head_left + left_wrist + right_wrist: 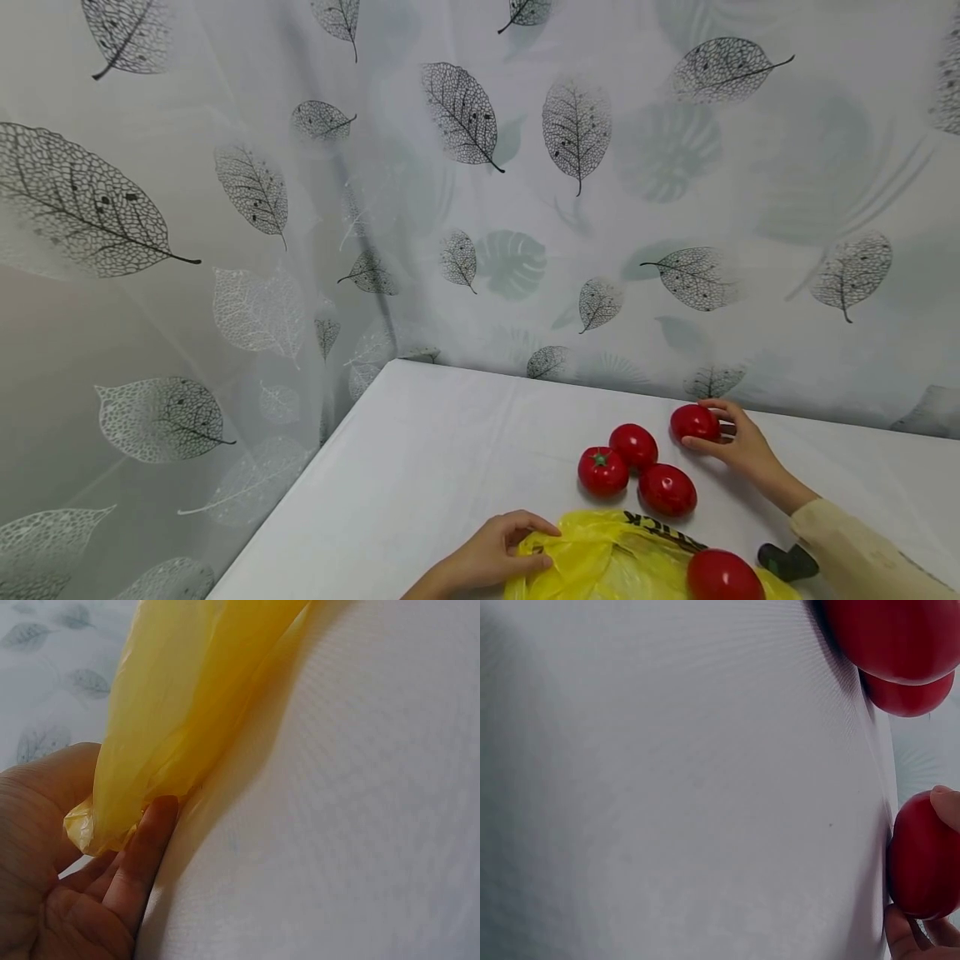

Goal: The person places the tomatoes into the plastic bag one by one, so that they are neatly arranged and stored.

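Glossy red, the tomato (693, 423) well beyond the yellow plastic bag (588, 550) is held in the right hand (744, 447), thumb and fingers partly curled round it, while the left hand (495, 552) pinches the bag's left edge. From my end I'd favour a light, even right-hand grip, clear of the three other tomatoes (667, 490) just beyond the bag, and a steady left pinch.
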Motion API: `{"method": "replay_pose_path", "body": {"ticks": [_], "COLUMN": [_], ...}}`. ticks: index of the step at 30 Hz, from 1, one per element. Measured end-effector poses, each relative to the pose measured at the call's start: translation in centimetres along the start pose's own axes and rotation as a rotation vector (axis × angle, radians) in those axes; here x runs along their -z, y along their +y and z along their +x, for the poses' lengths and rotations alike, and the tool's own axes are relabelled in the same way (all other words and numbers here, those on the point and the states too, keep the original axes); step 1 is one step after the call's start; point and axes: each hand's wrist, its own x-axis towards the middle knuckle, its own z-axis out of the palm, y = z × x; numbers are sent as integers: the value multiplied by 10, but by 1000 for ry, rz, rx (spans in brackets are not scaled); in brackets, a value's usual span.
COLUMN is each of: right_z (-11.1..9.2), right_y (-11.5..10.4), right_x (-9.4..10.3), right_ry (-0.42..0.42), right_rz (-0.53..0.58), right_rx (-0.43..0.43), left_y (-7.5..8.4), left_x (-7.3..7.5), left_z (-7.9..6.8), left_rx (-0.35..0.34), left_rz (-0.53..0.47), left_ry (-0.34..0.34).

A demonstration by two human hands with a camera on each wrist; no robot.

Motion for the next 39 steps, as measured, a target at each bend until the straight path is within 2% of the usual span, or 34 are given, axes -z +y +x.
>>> {"method": "replay_pose_path", "body": {"ticks": [12,31,39], "right_z": [-5,-25,-34], "right_y": [-1,-18,-24], "right_x": [5,18,21], "right_ry": [7,27,34], "right_rz": [9,-18,0], "right_rx": [-32,-14,16], "left_y": [1,0,0], "left_x": [3,3,1], "left_z": [1,-1,-1], "left_rx": [-35,-86,-87], "left_rz": [26,0,33], "left_ry": [-15,-25,-12]}}
